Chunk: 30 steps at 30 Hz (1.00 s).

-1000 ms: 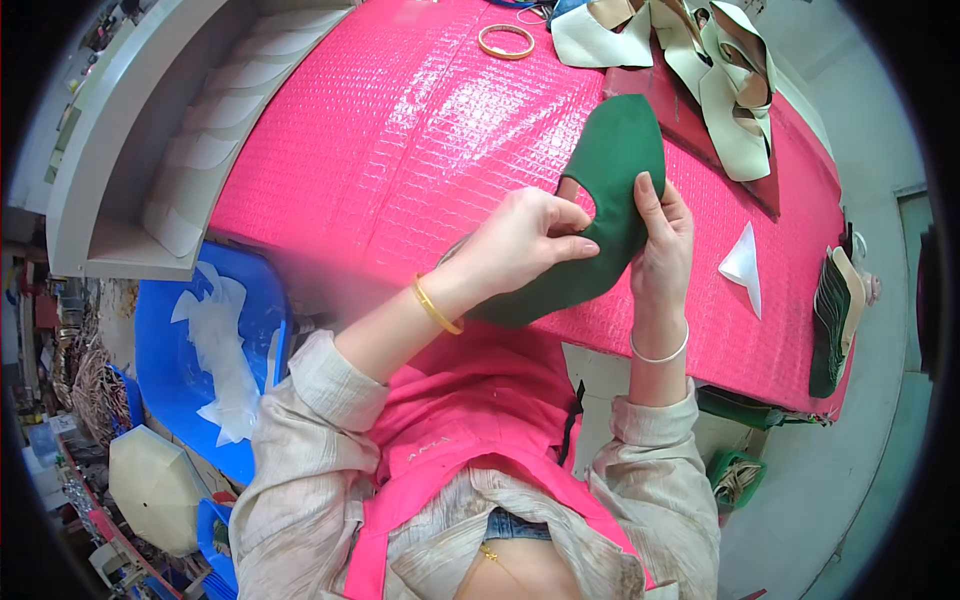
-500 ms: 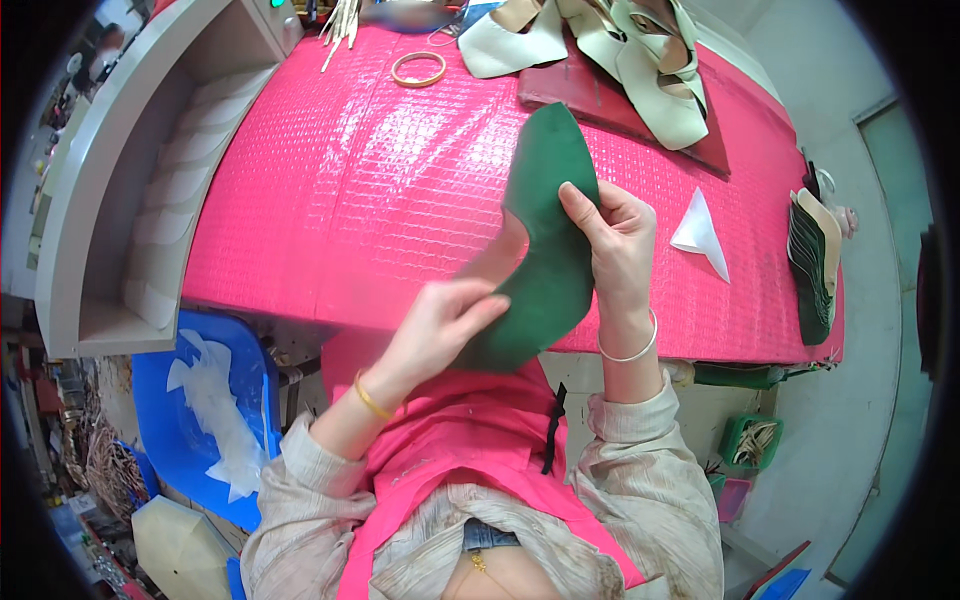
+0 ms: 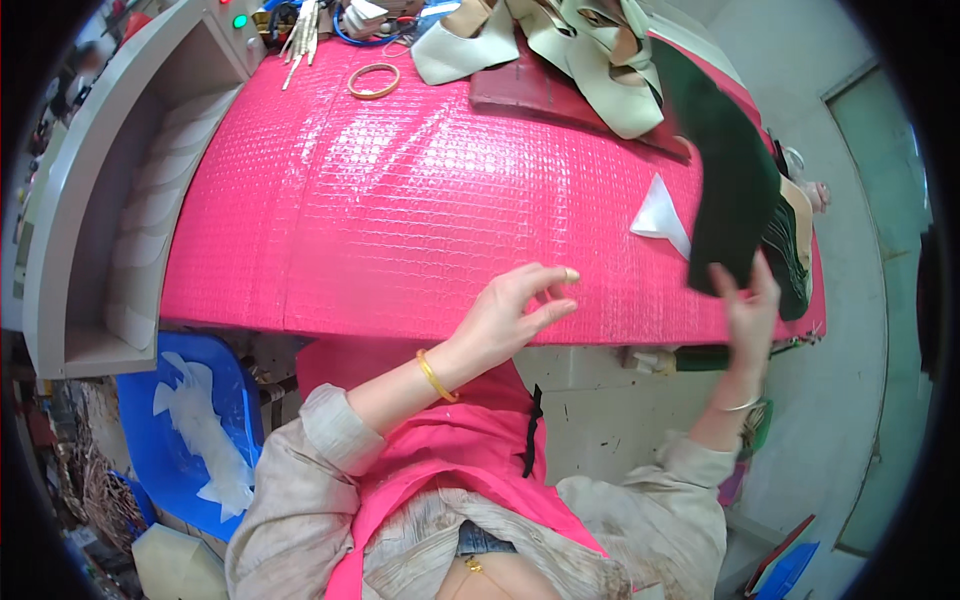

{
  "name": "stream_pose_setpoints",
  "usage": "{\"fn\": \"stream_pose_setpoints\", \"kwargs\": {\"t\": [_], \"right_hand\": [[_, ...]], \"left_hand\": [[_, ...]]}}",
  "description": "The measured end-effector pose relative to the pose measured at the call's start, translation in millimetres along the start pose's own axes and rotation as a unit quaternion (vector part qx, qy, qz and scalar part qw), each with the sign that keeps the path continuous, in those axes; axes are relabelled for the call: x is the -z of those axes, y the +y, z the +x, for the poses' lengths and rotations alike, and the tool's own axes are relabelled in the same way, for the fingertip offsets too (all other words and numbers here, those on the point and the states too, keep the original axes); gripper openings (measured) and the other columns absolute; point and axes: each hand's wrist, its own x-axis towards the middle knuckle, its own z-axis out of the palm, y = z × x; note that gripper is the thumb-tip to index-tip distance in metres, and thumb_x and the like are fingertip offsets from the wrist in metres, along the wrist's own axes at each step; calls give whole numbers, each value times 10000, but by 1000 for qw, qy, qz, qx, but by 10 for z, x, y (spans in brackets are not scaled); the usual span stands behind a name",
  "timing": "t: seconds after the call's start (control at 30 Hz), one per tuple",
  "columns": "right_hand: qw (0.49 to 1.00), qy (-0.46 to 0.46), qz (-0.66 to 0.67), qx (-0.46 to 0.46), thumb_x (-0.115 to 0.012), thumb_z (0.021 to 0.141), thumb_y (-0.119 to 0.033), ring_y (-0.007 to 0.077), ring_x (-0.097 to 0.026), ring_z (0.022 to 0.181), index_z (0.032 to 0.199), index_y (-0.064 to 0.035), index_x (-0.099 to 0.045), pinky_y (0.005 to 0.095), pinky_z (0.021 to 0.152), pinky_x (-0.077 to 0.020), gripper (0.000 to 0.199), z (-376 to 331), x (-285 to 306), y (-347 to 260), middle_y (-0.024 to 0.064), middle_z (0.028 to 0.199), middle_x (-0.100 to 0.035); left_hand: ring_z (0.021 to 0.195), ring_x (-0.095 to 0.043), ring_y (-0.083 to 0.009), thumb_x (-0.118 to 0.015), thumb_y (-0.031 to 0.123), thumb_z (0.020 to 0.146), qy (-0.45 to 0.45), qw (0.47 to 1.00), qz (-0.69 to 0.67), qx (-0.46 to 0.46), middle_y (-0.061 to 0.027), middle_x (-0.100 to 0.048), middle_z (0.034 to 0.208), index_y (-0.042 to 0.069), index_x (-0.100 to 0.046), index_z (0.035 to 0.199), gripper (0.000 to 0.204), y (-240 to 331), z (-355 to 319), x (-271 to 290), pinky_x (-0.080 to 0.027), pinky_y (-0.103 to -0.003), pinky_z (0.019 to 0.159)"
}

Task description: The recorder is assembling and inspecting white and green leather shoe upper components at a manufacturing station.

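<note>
My right hand (image 3: 750, 315) grips the lower end of a dark green curved piece (image 3: 728, 170), which looks like a leather shoe upper. The piece is raised over the right side of the table and blurred by motion. Behind it, partly hidden, a stack of similar green pieces (image 3: 790, 265) with a beige one on top lies at the table's right edge. Over the front of the table, my left hand (image 3: 510, 305) holds nothing, its fingers loosely bent and apart. Between the two hands, farther back, lies a white three-pointed piece (image 3: 658, 215).
Pale cut pieces (image 3: 625, 85) lie heaped on a dark red board (image 3: 540, 92) at the back. A tape roll (image 3: 374, 81) rests on the pink table cover (image 3: 400, 200). To the left stands a grey machine with an open compartment (image 3: 130, 190); below it, a blue chair (image 3: 150, 420) holds translucent sheeting.
My right hand has carried the green piece to the right, toward the stack. My left hand has let go of it and moved slightly right. The view has shifted a little.
</note>
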Motion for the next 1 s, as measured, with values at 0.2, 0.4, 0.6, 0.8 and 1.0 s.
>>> {"fn": "stream_pose_setpoints", "kwargs": {"t": [0.2,0.4,0.6,0.8,1.0], "right_hand": [[821,-177,-541,-41,-584,726,-17,275,-536,992,1131,-4,-497,335,860,-408,415,676,740,1170,159,1062,-557],[964,-128,-28,232,-566,774,-22,237,-599,831,982,-3,-582,264,705,-470,210,1897,-1128,-47,151,946,-596],[869,170,-315,340,-565,736,-71,276,-524,994,1178,-138,-449,377,806,-440,462,3642,-2797,417,97,1125,-515],[917,102,-345,169,-492,770,-52,331,-529,942,1044,-124,-530,402,781,-455,286,4301,-2457,717,143,975,-501],[796,135,-363,465,-514,822,-181,241,-508,968,1192,-34,-435,333,830,-421,406,3304,-2506,200,137,1043,-495]], "left_hand": [[847,-600,-196,-590,142,792,-131,989,72,10,-123,-625,931,8,-622,950,210,-297,406,677,-461,-296,749],[991,-526,-315,-531,100,765,211,942,246,-84,-175,-576,1015,-6,-549,1021,278,-603,2231,1332,-396,-371,876],[989,-530,-312,-566,159,723,307,906,279,82,-199,-572,1014,-23,-552,966,304,-992,3554,1063,-383,-407,867],[724,-631,-292,-582,187,675,59,972,226,36,-200,-623,790,39,-628,941,308,-851,2917,1701,-490,-360,633],[812,-526,-182,-573,126,593,-186,807,461,-318,-21,-485,754,93,-541,658,80,-127,1191,2080,-390,-377,913]]}}
